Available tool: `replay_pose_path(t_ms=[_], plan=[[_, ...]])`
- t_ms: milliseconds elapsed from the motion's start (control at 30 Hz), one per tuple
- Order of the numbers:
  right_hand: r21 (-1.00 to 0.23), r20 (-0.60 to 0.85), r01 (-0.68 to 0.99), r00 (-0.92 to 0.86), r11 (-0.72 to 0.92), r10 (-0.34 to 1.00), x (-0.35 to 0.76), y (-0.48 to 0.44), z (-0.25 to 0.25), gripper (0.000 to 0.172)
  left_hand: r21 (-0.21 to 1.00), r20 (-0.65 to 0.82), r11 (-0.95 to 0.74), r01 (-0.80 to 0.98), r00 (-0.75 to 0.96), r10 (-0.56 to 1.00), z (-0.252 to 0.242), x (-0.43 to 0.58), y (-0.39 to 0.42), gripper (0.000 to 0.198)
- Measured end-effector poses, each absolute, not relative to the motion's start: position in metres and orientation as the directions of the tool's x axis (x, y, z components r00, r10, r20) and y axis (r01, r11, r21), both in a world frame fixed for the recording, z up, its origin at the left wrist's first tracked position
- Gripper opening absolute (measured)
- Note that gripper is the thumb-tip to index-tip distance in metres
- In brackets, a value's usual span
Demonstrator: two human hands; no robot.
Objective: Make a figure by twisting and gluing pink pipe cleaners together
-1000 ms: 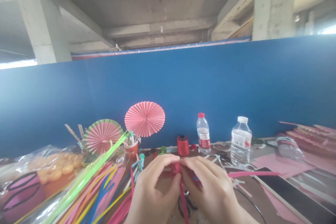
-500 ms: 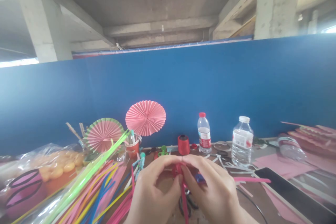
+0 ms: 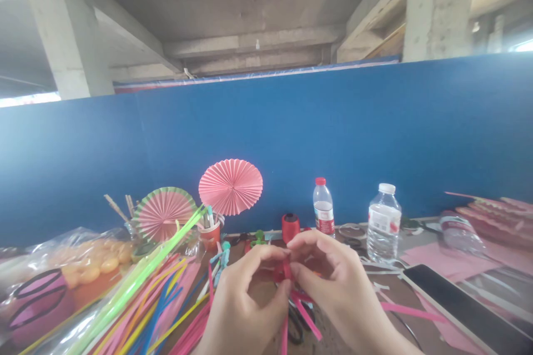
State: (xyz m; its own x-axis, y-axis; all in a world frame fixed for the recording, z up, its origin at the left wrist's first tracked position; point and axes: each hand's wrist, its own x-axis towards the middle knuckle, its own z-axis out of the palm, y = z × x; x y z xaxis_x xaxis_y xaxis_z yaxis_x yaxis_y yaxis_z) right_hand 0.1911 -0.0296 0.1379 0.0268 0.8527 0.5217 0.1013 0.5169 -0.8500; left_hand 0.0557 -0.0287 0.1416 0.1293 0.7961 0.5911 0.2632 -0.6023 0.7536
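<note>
My left hand [image 3: 245,299] is closed in a pinch on a small folded pink strip [image 3: 282,272], thumb below and forefinger above. My right hand [image 3: 339,285] meets it from the other side, its thumb and fingertips closed on the same strip. Pink tails hang down below the fingers, and another pink length [image 3: 412,312] sticks out to the right beyond my right hand. The exact folds are partly covered by my fingertips. Beneath my hands lie scissors with dark handles [image 3: 296,328], half hidden by the tails.
Colourful strips [image 3: 154,310] spread over the left side, beside a plastic bag of yellowish pieces [image 3: 91,258]. Behind my hands stand a red thread spool [image 3: 290,226] and two water bottles, one red-capped [image 3: 323,208], one white-capped [image 3: 383,227]. A phone [image 3: 462,302] lies right, before a blue partition [image 3: 291,133].
My right hand has shifted slightly right and its fingers have opened out a little from the left. A pink tail now slants to the lower right; the pink length at right sits lower.
</note>
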Motion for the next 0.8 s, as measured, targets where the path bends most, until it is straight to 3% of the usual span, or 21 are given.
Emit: replay_pose_path(t_ms=[133, 400, 500, 633, 700, 800], plan=[[-0.891, 0.452, -0.044, 0.023, 0.452, 0.892, 0.19, -0.027, 0.138, 0.013, 0.738, 0.601, -0.624, 0.258, 0.172, 0.781, 0.144, 0.054, -0.029, 0.018], [-0.882, 0.448, -0.091, 0.138, 0.462, 0.883, 0.194, -0.025, 0.14, 0.009, 0.806, 0.521, -0.557, 0.201, 0.203, 0.829, 0.146, 0.051, -0.027, 0.021], [-0.841, 0.54, 0.081, 0.126, 0.534, 0.832, 0.197, -0.027, 0.139, 0.014, 0.854, 0.467, -0.498, 0.15, 0.201, 0.861, 0.15, 0.049, -0.024, 0.018], [-0.634, 0.662, 0.497, -0.048, 0.593, 0.748, 0.201, -0.03, 0.138, 0.014, 0.894, 0.414, -0.436, 0.106, 0.177, 0.893, 0.153, 0.044, -0.016, 0.011], [-0.574, 0.612, 0.604, -0.133, 0.553, 0.78, 0.202, -0.03, 0.139, 0.013, 0.9, 0.389, -0.415, 0.132, 0.183, 0.903, 0.153, 0.04, -0.011, 0.01], [-0.604, 0.483, 0.613, -0.228, 0.51, 0.846, 0.201, -0.029, 0.14, 0.008, 0.895, 0.387, -0.416, 0.163, 0.182, 0.904, 0.149, 0.036, -0.004, 0.011]])
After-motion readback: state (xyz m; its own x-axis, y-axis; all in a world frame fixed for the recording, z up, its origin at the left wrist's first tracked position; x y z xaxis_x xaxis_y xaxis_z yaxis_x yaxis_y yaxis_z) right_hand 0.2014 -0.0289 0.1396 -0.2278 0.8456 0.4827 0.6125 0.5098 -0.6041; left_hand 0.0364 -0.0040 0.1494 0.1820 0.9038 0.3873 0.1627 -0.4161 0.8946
